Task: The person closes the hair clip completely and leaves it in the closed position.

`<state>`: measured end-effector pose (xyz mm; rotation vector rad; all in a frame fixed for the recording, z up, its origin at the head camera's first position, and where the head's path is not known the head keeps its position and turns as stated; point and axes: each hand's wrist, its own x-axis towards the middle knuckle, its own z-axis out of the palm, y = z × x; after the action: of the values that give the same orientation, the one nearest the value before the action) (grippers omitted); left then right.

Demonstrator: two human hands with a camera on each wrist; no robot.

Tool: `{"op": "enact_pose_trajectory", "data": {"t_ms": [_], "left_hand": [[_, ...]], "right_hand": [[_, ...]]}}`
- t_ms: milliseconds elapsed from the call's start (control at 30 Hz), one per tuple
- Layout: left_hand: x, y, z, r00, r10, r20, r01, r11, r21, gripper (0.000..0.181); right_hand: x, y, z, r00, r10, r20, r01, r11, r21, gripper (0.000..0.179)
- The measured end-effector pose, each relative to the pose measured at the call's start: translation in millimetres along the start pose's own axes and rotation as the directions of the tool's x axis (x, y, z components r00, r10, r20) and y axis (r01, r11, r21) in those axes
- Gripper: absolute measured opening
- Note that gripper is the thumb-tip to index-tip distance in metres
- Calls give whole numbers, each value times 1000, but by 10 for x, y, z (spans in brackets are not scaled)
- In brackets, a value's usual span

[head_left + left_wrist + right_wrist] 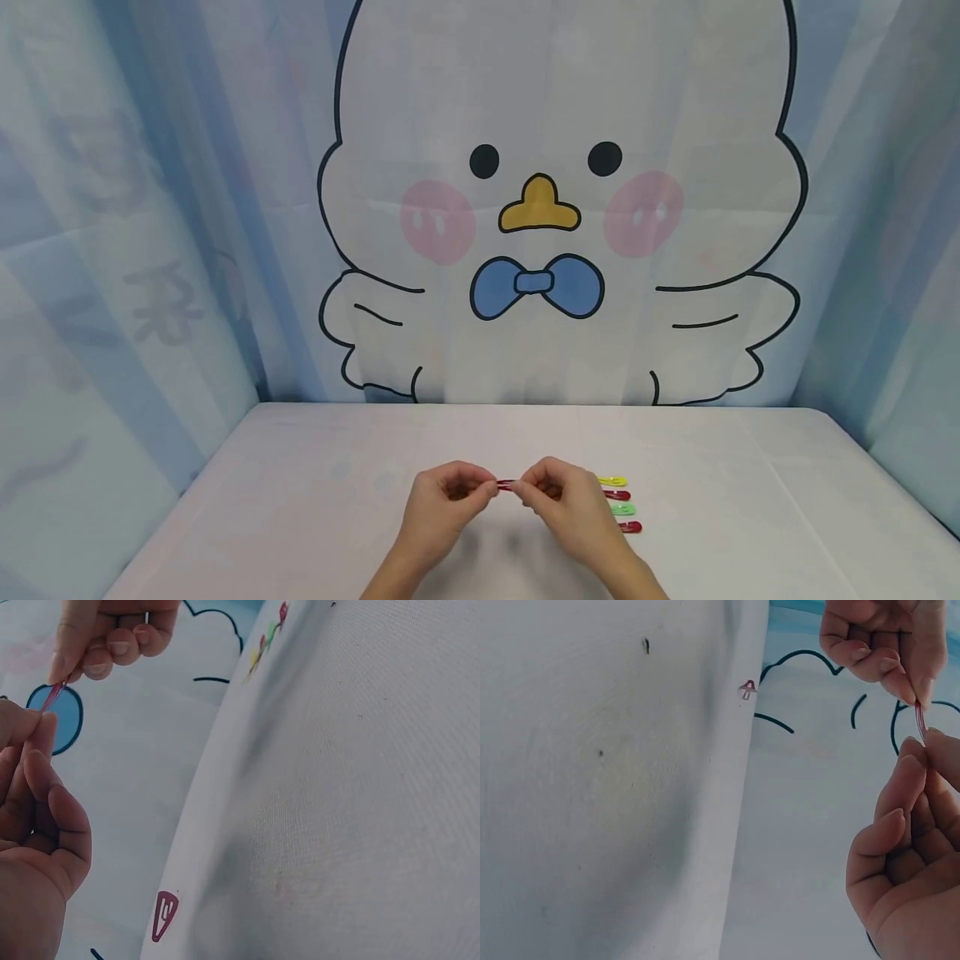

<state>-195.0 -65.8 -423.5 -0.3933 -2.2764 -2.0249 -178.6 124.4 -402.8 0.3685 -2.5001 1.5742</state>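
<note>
A dark red hair clip (506, 485) is stretched between my two hands above the table. My left hand (446, 510) pinches one end between thumb and forefinger; my right hand (576, 515) pinches the other. Both wrist views show the clip (920, 722) edge-on, its ends covered by fingertips. Past my right hand lie a yellow clip (613, 481), a red clip (618, 495), a green clip (623, 508) and another red clip (631, 527), partly hidden by that hand. The left wrist view also has a dark red triangular clip (165, 916) lying on the table.
The white-covered table (300, 500) reaches back to a curtain (555, 358) printed with a cartoon bird. More curtain (112, 292) hangs along the left side, and another panel (885, 333) along the right.
</note>
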Motion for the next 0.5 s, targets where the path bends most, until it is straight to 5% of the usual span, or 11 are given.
{"op": "enact_pose_trajectory", "data": {"t_ms": [267,500], "left_hand": [[9,-31,14,1000,-7,-5,7,1000,-16,12],[21,-13,10,997,-72,-29,71,996,-48,12]], "right_hand": [[10,21,7,998,-57,-11,57,998,3,16],[-5,48,19,989,-148,-11,147,988,-40,19]]}}
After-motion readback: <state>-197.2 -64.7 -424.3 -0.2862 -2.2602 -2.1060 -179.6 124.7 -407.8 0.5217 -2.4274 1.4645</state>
